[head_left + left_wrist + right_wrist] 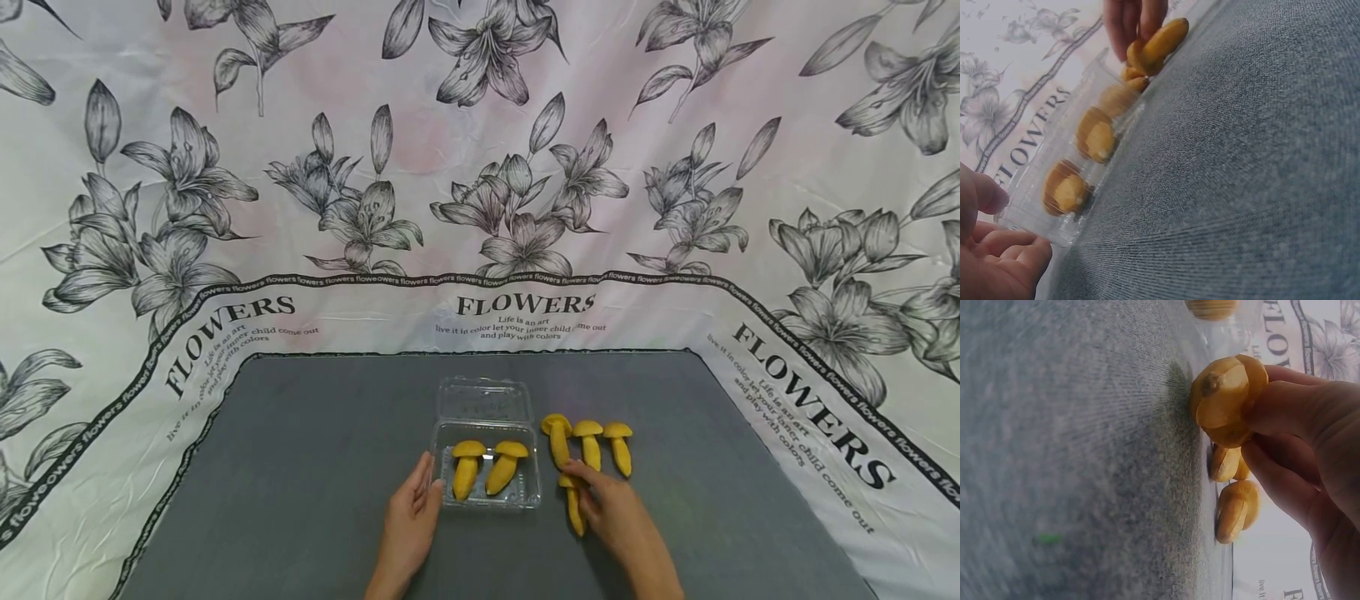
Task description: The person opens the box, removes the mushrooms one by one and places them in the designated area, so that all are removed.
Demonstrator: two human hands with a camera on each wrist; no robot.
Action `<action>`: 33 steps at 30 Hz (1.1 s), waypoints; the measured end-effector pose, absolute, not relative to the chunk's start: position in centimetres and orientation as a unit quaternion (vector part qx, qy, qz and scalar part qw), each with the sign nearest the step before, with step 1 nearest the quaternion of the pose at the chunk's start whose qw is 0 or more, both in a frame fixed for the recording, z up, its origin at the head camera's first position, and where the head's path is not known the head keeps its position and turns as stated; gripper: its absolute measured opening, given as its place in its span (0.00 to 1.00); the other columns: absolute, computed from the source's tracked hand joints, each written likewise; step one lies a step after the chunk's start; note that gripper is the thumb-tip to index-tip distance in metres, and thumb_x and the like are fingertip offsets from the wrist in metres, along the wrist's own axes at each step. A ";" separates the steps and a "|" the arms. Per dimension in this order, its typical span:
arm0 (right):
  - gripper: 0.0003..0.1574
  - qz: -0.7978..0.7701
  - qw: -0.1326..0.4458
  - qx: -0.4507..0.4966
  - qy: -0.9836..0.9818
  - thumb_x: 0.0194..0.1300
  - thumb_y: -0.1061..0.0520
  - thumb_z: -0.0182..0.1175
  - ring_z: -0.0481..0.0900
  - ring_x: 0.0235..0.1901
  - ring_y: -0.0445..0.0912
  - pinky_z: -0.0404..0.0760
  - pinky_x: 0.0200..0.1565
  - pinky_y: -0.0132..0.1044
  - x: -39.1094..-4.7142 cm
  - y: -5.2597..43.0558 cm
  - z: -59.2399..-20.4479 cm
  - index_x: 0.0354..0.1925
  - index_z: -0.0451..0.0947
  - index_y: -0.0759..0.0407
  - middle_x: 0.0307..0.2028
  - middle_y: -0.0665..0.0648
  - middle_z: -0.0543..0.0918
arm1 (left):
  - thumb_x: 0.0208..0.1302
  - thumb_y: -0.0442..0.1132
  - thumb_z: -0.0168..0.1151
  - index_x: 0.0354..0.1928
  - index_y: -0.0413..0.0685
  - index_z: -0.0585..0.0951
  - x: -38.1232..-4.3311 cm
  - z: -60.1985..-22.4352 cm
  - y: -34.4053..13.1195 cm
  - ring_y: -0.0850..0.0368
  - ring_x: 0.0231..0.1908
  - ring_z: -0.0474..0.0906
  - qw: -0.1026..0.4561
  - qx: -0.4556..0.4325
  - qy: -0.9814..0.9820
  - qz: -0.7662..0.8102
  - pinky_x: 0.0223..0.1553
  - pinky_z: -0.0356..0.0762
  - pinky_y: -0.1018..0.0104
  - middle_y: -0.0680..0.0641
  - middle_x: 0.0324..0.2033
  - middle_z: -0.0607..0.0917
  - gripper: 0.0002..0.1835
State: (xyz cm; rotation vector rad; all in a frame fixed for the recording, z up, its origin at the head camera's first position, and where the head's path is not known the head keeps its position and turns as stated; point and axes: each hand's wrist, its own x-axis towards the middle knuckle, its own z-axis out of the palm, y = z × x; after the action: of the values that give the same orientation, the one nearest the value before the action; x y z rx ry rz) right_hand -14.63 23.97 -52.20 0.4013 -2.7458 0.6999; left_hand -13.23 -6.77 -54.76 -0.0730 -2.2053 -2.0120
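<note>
A clear plastic box [487, 505] stands with its hinged lid [483, 400] folded back. Two yellow mushrooms [465, 477] lie side by side inside, caps toward the lid. My left hand [411, 508] holds the box's left side, its thumb [990, 195] and curled fingers [1019, 247] at the near left corner. Right of the box, my right hand [611, 504] pinches another yellow mushroom [574, 507] by its cap between thumb and fingers, the stem pointing toward me. In the right wrist view this mushroom [1225, 394] appears close over the table.
Three more yellow mushrooms lie in a row beyond my right hand, including a left one [557, 437] and a right one [619, 446]. Under everything is a grey tabletop [315, 467]. A white flower-printed cloth [517, 325] borders it at the back and sides.
</note>
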 end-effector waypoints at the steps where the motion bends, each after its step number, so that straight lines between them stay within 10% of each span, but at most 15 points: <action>1: 0.28 0.241 0.151 0.145 -0.948 0.59 0.75 0.72 0.72 0.24 0.35 0.71 0.26 0.32 -14.6 24.0 -52.3 0.53 0.88 0.53 0.50 0.56 0.92 | 0.80 0.34 0.60 0.77 0.27 0.65 -13.2 -54.8 -6.8 0.37 0.74 0.67 0.077 -0.025 -0.737 -0.671 0.68 0.73 0.50 0.31 0.74 0.70 0.31; 10: 0.28 0.243 0.185 0.165 -0.938 0.57 0.77 0.73 0.91 0.41 0.53 0.85 0.33 0.39 -14.2 24.0 -52.6 0.52 0.89 0.56 0.52 0.57 0.91 | 0.79 0.32 0.60 0.76 0.28 0.66 -13.1 -54.8 -6.8 0.37 0.73 0.68 0.081 -0.023 -0.736 -0.671 0.68 0.74 0.51 0.31 0.73 0.71 0.30; 20: 0.30 0.246 0.158 0.170 -0.941 0.57 0.76 0.74 0.90 0.39 0.47 0.81 0.29 0.33 -14.0 24.2 -51.5 0.55 0.87 0.54 0.54 0.57 0.90 | 0.80 0.32 0.60 0.77 0.28 0.65 -13.3 -55.0 -6.7 0.37 0.73 0.67 0.085 -0.027 -0.737 -0.670 0.68 0.73 0.50 0.31 0.73 0.71 0.30; 27: 0.30 0.279 0.124 0.160 -0.939 0.63 0.77 0.69 0.56 0.15 0.31 0.65 0.21 0.28 -14.0 24.1 -50.4 0.59 0.85 0.56 0.54 0.58 0.90 | 0.80 0.32 0.59 0.76 0.27 0.66 -13.3 -54.9 -6.8 0.36 0.73 0.68 0.089 -0.035 -0.737 -0.669 0.68 0.73 0.48 0.30 0.73 0.71 0.30; 33: 0.28 0.271 0.129 0.159 -0.940 0.65 0.73 0.69 0.58 0.17 0.30 0.68 0.24 0.30 -14.3 23.7 -50.0 0.61 0.85 0.57 0.58 0.60 0.88 | 0.80 0.32 0.59 0.77 0.29 0.65 -13.4 -55.0 -6.7 0.38 0.74 0.66 0.075 -0.021 -0.740 -0.668 0.69 0.72 0.52 0.32 0.74 0.70 0.30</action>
State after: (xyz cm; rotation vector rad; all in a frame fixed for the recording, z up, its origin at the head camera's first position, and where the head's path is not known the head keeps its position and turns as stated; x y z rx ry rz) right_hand -14.31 23.66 -50.00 0.4634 -2.7349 0.7887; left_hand -13.36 -6.73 -54.99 -0.0639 -2.2209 -2.0021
